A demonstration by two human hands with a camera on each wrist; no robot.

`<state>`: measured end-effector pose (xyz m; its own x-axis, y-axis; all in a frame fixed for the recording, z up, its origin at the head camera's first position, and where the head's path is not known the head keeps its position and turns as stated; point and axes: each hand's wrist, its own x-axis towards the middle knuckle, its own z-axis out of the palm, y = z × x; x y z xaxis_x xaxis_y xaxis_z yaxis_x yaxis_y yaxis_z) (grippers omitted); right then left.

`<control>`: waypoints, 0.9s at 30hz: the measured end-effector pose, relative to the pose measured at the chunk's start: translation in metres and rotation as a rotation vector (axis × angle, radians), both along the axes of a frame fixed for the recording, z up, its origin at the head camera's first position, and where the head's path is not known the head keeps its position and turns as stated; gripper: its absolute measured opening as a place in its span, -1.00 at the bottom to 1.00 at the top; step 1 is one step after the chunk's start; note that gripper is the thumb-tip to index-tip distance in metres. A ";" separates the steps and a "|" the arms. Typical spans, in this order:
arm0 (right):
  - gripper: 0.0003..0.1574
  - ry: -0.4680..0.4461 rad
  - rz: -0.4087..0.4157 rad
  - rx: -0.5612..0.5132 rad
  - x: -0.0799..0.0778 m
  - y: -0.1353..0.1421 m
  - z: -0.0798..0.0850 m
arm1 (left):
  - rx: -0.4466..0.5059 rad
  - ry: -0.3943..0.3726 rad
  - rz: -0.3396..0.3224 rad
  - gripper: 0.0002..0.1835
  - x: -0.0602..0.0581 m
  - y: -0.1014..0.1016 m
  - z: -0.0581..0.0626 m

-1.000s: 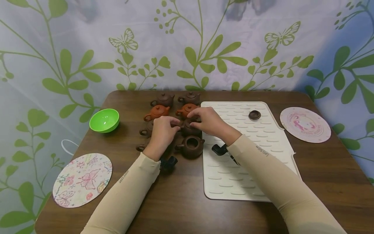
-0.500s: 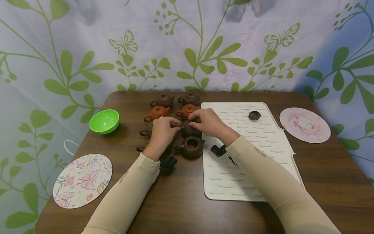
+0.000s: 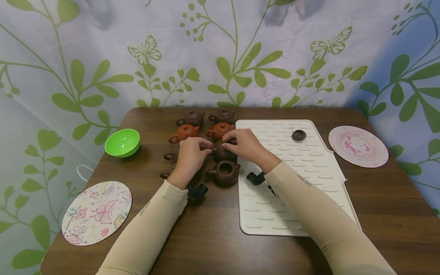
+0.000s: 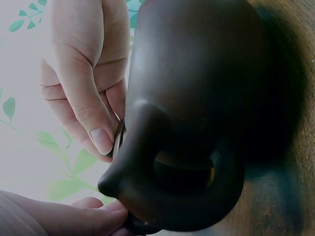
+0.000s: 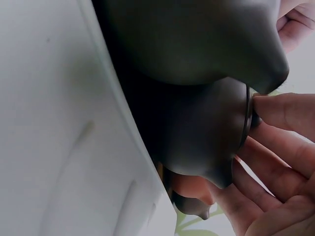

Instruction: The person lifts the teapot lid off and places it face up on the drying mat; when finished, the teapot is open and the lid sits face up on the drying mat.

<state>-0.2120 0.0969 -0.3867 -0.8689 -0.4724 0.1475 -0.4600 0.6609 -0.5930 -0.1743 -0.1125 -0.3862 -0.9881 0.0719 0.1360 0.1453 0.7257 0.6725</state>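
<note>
A dark brown teapot (image 3: 224,151) stands in the right-hand column, partly hidden by both hands. Thumb and fingers of my left hand (image 3: 190,156) pinch its handle side. From the right, my right hand (image 3: 245,145) pinches the lid's knob; in the right wrist view the thumb is at the lid (image 5: 247,115) and other fingers lie near the spout (image 5: 224,177). The lid sits on the pot. Just in front stands a lidless dark teapot (image 3: 225,173), its round mouth facing up. A small brown lid (image 3: 299,135) lies on the white ridged mat (image 3: 254,221).
Behind are two orange teapots (image 3: 220,131) and two dark teapots (image 3: 191,117). More dark teapots stand under my left hand, mostly hidden. A green bowl (image 3: 122,143) and a butterfly-print round mat (image 3: 99,214) lie left; a pink round mat (image 3: 358,147) lies right.
Hardly anything differs. Both hands stay at the dark teapot, and the right forearm has shifted slightly left.
</note>
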 end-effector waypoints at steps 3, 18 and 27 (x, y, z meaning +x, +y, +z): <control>-0.73 0.004 0.000 -0.002 0.000 -0.001 -0.001 | -0.001 -0.001 0.003 -0.88 0.000 0.000 0.000; -0.76 0.014 -0.016 -0.017 0.001 -0.003 -0.002 | -0.002 0.002 -0.008 -0.88 0.000 -0.002 -0.002; -0.75 0.010 -0.027 -0.031 0.002 -0.003 -0.001 | -0.011 0.010 -0.013 -0.88 0.000 -0.002 -0.002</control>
